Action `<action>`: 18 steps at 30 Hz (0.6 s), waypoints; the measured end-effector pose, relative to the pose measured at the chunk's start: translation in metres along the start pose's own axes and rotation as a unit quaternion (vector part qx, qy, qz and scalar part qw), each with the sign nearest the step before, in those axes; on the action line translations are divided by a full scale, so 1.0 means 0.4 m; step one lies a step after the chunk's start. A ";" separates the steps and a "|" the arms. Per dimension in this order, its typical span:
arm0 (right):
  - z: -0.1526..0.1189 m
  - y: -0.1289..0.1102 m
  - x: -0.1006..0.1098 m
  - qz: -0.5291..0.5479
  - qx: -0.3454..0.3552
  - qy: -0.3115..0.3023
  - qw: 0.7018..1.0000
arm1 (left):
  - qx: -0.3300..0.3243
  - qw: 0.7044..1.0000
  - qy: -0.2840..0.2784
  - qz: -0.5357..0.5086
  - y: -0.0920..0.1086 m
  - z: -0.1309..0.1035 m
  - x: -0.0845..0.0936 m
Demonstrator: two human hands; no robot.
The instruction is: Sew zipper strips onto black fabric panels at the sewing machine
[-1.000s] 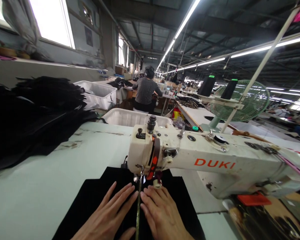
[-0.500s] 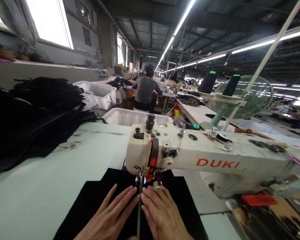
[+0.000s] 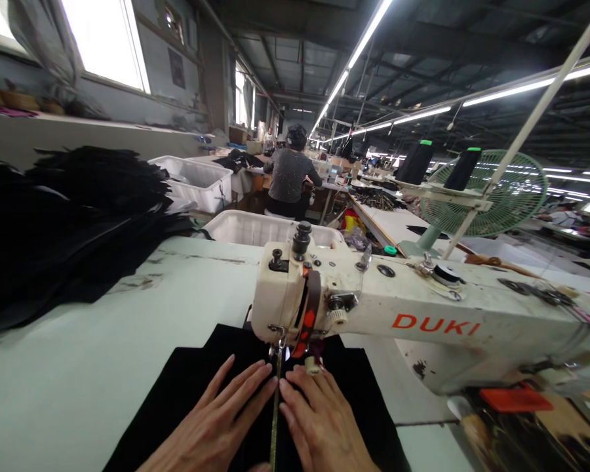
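A black fabric piece (image 3: pixel 167 400) lies flat on the pale green table, its far part under the head of a white sewing machine (image 3: pixel 364 301). A narrow gold-toned strip (image 3: pixel 275 426) runs down the fabric from the presser foot (image 3: pixel 281 344). My left hand (image 3: pixel 219 416) rests on the cloth left of the strip, fingers stretched out. On the strip's right, my right hand (image 3: pixel 322 416) lies flat on the cloth, its fingertips just in front of the machine's foot. Neither hand grips anything visible.
Black fabric pieces (image 3: pixel 69 229) are heaped on the left. White bins (image 3: pixel 196 187) stand beyond the table. A person (image 3: pixel 292 174) sits ahead, back turned. Thread cones (image 3: pixel 415 162) and a green fan (image 3: pixel 514 193) are at right. A red object (image 3: pixel 516 398) lies lower right.
The view has shifted slightly, so the machine and background appear a little further right. Both hands remain flat on the fabric in nearly the same places.
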State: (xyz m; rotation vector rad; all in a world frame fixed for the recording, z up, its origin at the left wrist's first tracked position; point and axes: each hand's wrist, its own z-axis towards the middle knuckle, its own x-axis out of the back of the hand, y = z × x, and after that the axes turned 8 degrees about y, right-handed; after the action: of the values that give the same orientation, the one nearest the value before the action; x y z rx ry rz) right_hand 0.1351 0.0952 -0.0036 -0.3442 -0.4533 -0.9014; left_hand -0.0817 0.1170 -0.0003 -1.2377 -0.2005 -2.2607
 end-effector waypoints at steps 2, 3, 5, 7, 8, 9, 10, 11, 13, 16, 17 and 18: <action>-0.002 0.001 0.000 -0.002 0.002 -0.010 1.000 | 0.005 1.000 -0.001 -0.001 0.000 -0.001 0.002; -0.003 0.002 0.000 -0.005 0.004 -0.016 1.000 | 0.004 1.000 -0.002 0.005 0.000 0.001 0.004; -0.004 0.002 0.000 -0.010 0.004 -0.017 1.000 | -0.008 1.000 0.001 0.022 0.000 0.009 0.010; -0.004 0.002 0.000 -0.012 0.000 -0.010 1.000 | -0.020 0.999 0.002 0.036 0.002 0.017 0.016; -0.005 0.002 0.000 -0.014 0.000 -0.010 1.000 | -0.022 0.999 -0.001 0.040 0.003 0.019 0.019; -0.005 0.002 0.000 -0.016 0.000 -0.008 1.000 | -0.023 0.999 -0.005 0.041 0.004 0.021 0.021; -0.006 0.003 0.000 -0.018 0.003 -0.014 1.000 | -0.020 0.999 -0.006 0.041 0.005 0.021 0.022; -0.007 0.003 0.000 -0.021 0.010 -0.025 0.999 | -0.014 0.999 -0.009 0.036 0.007 0.021 0.022; -0.011 0.005 -0.002 -0.022 0.022 -0.042 0.999 | 0.004 1.000 -0.005 0.017 0.009 0.016 0.019; -0.018 0.007 -0.009 -0.019 0.020 -0.029 0.999 | 0.029 0.999 0.005 -0.013 0.010 0.009 0.015; -0.020 0.008 -0.011 -0.019 0.016 -0.019 1.000 | 0.028 0.999 0.006 -0.015 0.011 0.007 0.014; -0.022 0.009 -0.012 -0.020 0.015 -0.018 1.000 | 0.022 1.000 0.005 -0.011 0.011 0.007 0.014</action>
State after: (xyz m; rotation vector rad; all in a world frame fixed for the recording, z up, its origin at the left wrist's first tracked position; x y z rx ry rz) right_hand 0.1375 0.0963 -0.0137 -0.3245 -0.5092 -0.9280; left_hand -0.0797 0.1124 0.0053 -1.2063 -0.2605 -2.2686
